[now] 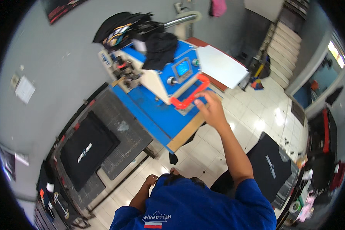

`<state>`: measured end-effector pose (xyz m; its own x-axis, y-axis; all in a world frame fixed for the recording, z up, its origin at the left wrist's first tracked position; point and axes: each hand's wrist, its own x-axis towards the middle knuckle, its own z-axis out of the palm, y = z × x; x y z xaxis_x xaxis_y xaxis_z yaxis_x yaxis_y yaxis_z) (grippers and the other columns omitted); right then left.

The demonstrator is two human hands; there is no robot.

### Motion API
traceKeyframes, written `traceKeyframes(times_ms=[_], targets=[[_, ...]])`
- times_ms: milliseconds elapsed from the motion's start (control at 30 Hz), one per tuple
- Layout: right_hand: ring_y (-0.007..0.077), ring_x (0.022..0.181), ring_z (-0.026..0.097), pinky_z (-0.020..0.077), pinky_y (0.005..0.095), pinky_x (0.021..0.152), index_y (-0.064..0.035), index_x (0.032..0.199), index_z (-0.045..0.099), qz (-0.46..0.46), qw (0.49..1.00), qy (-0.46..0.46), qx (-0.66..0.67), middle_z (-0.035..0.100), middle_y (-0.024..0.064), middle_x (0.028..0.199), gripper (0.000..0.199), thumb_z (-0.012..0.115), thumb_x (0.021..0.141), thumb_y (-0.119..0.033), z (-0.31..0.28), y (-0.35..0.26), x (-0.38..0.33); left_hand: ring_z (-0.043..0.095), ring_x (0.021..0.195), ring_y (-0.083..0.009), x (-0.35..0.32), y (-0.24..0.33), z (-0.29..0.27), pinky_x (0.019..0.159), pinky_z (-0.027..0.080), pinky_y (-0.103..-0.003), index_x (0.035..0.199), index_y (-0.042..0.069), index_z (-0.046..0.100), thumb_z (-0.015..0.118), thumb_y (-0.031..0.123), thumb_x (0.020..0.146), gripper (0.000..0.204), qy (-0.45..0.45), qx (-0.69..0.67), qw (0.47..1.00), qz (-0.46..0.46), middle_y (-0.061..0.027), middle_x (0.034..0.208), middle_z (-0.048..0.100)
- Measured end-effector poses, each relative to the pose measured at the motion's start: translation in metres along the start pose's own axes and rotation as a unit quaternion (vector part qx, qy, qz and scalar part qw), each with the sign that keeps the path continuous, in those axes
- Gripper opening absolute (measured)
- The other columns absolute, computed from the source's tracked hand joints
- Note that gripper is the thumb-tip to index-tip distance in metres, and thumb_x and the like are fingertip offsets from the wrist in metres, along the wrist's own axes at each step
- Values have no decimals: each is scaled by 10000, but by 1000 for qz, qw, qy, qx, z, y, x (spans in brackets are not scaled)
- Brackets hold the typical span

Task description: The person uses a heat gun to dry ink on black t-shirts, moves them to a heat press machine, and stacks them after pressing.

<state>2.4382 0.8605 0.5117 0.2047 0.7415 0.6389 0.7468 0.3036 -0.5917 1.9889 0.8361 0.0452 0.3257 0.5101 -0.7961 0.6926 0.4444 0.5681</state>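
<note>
My right hand (211, 109) is at the red handle (188, 100) on the front of a blue and cream heat press (163, 78). Its thumb and fingers are apart, with the fingertips at the bar rather than wrapped round it. Low at my side, my left hand (151, 179) hangs with its fingers curled and nothing visible in them. A lit screen (183, 68) and a round knob (172, 81) face me on the press. Black cloth (160, 50) lies over its top. Under the raised head, the blue table (142, 115) carries a tan strip along its front edge.
On the left, a dark bench (124, 153) bears folded black shirts (89, 151) with small white print. Another black shirt (270, 165) lies at my right. Behind the press are a white board (222, 67) and stairs (285, 48). Tiled floor (243, 111) extends to a doorway.
</note>
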Motion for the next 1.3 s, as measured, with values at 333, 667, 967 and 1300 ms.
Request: traceKeyframes(times_ms=[333,667,967,1300], targets=[[230,613,488,364,369,764,-53,624,553,-132,981,130,-52,542,57,578,355,397,914,-186,74,56,30,587,807,-160,-99,-9,-84,691,498,-293,1203,76,546,497,494,956,487,294,-458,826,143,-66,960,606],[240,570,464,370,391,731,-71,613,560,-148,972,178,-36,525,60,558,321,416,872,-195,76,58,35,509,747,-150,-103,-30,-112,682,414,-321,1102,87,545,437,672,898,629,398,-575,705,118,-22,878,546],[223,564,452,378,375,749,-64,617,555,-140,974,170,-44,509,47,524,370,365,891,-224,76,55,35,466,613,-168,-86,-4,-109,576,343,-304,884,73,532,273,832,822,805,419,-599,671,127,-22,669,496],[228,571,460,365,387,755,-59,619,561,-116,980,157,-41,528,58,566,319,407,881,-156,75,50,34,498,636,-189,-84,-14,-113,587,368,-323,943,26,564,231,828,831,875,440,-530,716,112,-50,682,510]])
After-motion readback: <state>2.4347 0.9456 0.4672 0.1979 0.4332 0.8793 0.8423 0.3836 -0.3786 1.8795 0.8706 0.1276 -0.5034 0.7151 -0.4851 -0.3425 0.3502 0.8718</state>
